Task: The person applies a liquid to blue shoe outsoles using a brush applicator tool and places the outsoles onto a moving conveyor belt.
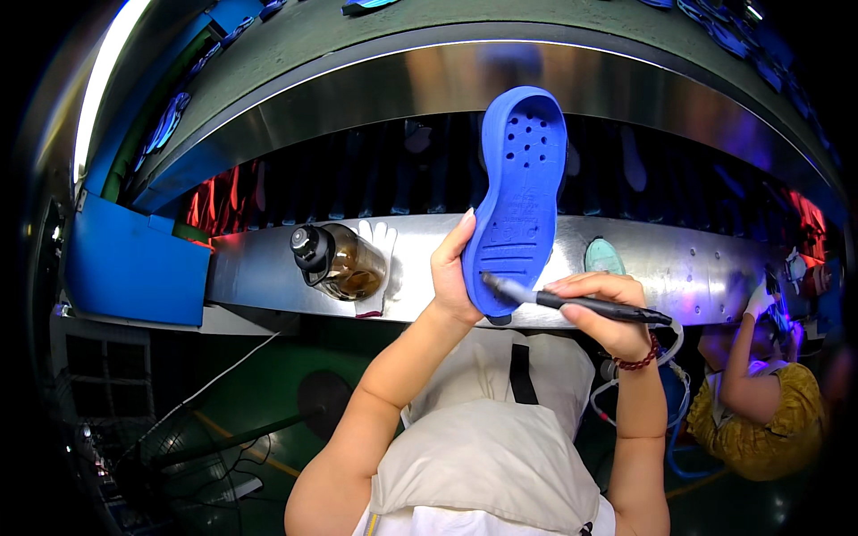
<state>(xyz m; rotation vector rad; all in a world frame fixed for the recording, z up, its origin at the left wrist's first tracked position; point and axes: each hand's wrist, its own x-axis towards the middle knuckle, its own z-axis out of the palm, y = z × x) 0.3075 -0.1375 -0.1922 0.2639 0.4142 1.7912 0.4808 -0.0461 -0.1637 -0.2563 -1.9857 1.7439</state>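
The blue shoe sole (522,192) stands upright just above centre of view, tread side toward you, heel end low, toe end at twelve o'clock. You hold it so, it appears, to give the tool a flat, open face to work on.

Your left hand (453,279) grips the heel edge from nine o'clock, fingers wrapped behind and thumb along the rim, steadying it against tool pressure.

Your right hand (609,308) is closed around a black pen-like tool (576,304), its tip touching the heel at six o'clock; a cord trails from the tool's rear end past the beaded bracelet (642,359).

At nine o'clock of the sole, a brown bottle (340,262) lies on the steel ledge (697,268) beside a white glove (380,246), parked clear of the work. At three o'clock, a teal insole (604,257) rests on that ledge. Further at four o'clock, another person's arm (737,371) reaches up.
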